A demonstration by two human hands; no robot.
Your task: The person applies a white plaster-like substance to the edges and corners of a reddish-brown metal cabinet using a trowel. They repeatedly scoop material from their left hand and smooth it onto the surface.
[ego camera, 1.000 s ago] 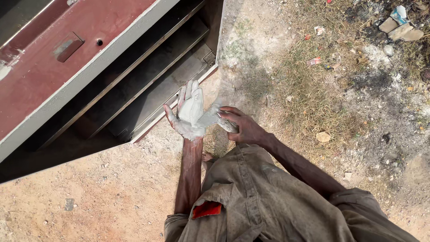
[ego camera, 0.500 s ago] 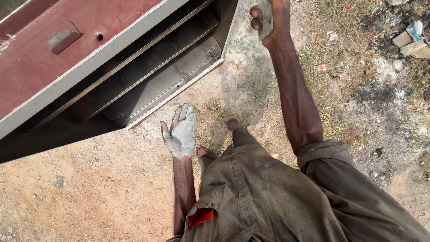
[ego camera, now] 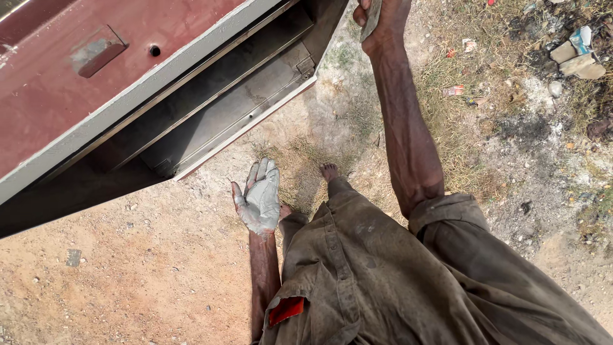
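Observation:
My left hand (ego camera: 260, 198) is held palm up below the metal frame, fingers spread, the palm coated in pale grey paste. My right hand (ego camera: 386, 22) is raised at the top of the view, closed on a flat grey scraper (ego camera: 370, 18), next to the corner of a large metal panel (ego camera: 128, 83). The panel is painted red-brown with a pale grey edge, and dark ribbed channels (ego camera: 223, 108) show beneath it. My right arm stretches up from a rolled olive sleeve (ego camera: 447, 214).
Sandy ground (ego camera: 128, 281) lies under the panel, with dry grass (ego camera: 460, 128) and scattered litter and stones (ego camera: 575, 54) at the upper right. My bare foot (ego camera: 329, 171) stands on the ground beside my left hand. My olive work garment carries a red patch (ego camera: 285, 310).
My right hand has left my left palm and risen with the scraper to the panel's corner. My left hand has sunk a little, still palm up.

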